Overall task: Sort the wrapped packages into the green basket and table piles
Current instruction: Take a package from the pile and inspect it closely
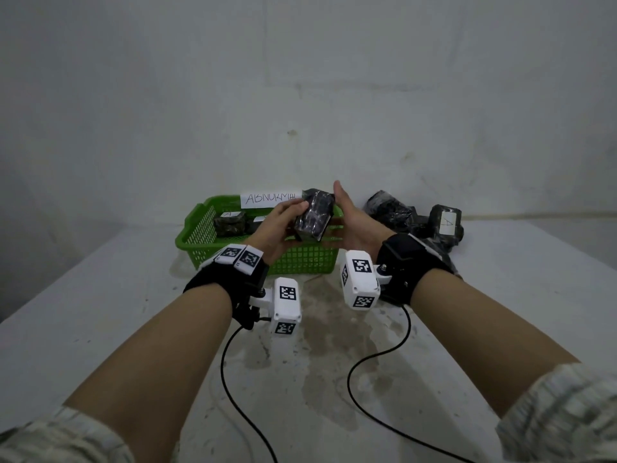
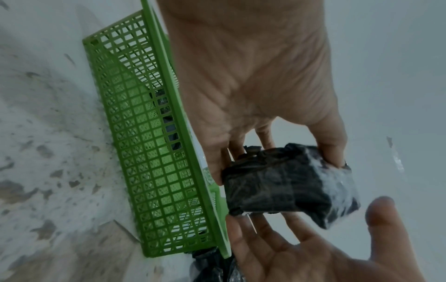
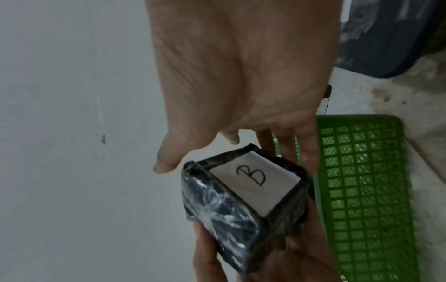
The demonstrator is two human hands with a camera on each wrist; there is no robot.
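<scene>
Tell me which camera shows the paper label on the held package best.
The right wrist view: the white label on the held package faces that camera and reads B. In the head view and the left wrist view only the package's dark wrapping shows; the label is turned away.

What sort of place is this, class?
Probably a bare makeshift sorting station: a stained table against a plain wall, a green basket with an "ABNORMAL" sign, and lettered packages piled beside it.

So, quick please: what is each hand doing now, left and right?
Left hand: grips the black wrapped package, thumb and fingers pinching its ends.
Right hand: open, fingers straight, touching the package from the side and below.
</scene>
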